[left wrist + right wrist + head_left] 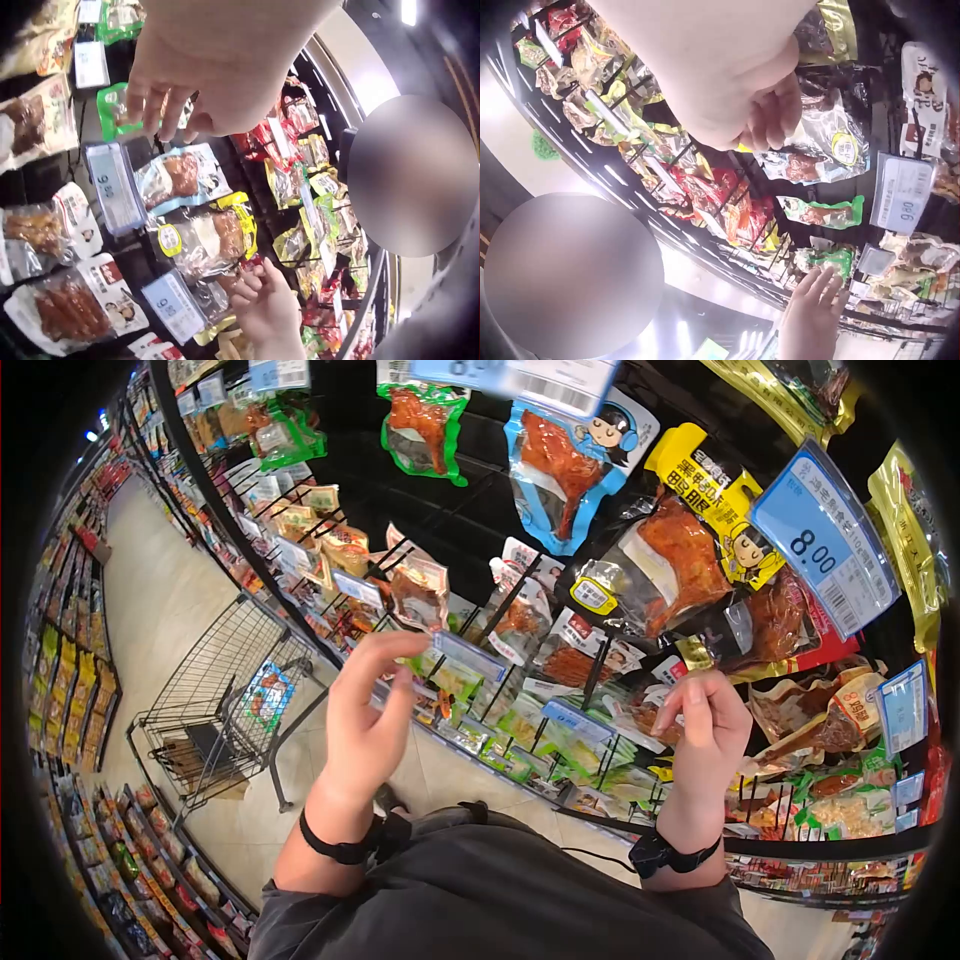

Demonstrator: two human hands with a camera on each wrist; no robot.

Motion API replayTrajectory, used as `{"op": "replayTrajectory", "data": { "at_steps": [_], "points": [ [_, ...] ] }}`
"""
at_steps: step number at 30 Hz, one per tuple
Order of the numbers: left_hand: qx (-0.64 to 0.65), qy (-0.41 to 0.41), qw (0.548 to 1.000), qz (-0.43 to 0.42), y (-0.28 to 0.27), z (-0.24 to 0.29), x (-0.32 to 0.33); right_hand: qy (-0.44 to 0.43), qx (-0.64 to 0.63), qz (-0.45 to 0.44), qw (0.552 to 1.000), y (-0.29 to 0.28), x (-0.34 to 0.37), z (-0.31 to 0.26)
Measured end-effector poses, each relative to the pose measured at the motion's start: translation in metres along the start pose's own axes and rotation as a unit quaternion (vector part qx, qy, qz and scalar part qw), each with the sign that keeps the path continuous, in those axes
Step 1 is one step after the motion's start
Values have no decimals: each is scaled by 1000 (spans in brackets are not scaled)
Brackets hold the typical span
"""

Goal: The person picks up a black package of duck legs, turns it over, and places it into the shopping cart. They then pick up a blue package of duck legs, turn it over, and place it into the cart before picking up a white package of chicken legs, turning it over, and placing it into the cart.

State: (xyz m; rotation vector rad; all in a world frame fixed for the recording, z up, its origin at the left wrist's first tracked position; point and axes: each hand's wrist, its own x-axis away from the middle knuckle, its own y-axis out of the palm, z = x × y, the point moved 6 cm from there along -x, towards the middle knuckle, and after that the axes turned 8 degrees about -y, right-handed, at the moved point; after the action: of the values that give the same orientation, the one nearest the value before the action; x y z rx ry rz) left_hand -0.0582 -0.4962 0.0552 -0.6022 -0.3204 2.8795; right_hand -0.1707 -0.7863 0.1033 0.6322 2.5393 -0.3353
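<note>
My left hand [368, 710] is raised before the shelf, fingers loosely bent, holding nothing. Behind its fingertips hangs a clear packet of brown meat [417, 595]. My right hand [706, 732] is raised too, its fingers loosely curled, with nothing visible in its grasp. Nearest it are a yellow-and-black duck leg packet [680, 560] and a red-edged packet [785, 625]. A blue-edged duck leg packet [555, 470] hangs between the hands, higher up. In the left wrist view the right hand [266, 311] overlaps the lower packets; the right wrist view shows the left hand [814, 315] with fingers extended.
A wire shopping cart [215, 705] stands at the left in the aisle, a colourful packet [268, 695] in it. Price tags [825, 540] stick out in front of the hanging packets. More stocked shelves [75, 680] line the far side of the aisle.
</note>
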Motion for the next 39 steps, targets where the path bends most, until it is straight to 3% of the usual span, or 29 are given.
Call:
{"op": "replayTrajectory", "data": {
  "at_steps": [9,12,21,27,32,39],
  "points": [
    [-1,-82,977,197,-171,-48,60,-9,4,-69,998,56,18,-6],
    [-12,-65,962,267,-238,-55,83,-19,-20,-88,996,97,24,-6],
    [-83,-79,906,407,-452,-79,184,-2,-48,-213,976,315,62,-37],
    [-108,-113,841,518,-579,-96,285,-19,-70,-298,952,455,89,-66],
    [-100,-135,800,576,-635,-109,351,-17,-77,-379,922,541,116,-82],
    [-75,-182,764,614,-655,-139,407,-15,-55,-458,887,616,139,-91]
  ]
}}
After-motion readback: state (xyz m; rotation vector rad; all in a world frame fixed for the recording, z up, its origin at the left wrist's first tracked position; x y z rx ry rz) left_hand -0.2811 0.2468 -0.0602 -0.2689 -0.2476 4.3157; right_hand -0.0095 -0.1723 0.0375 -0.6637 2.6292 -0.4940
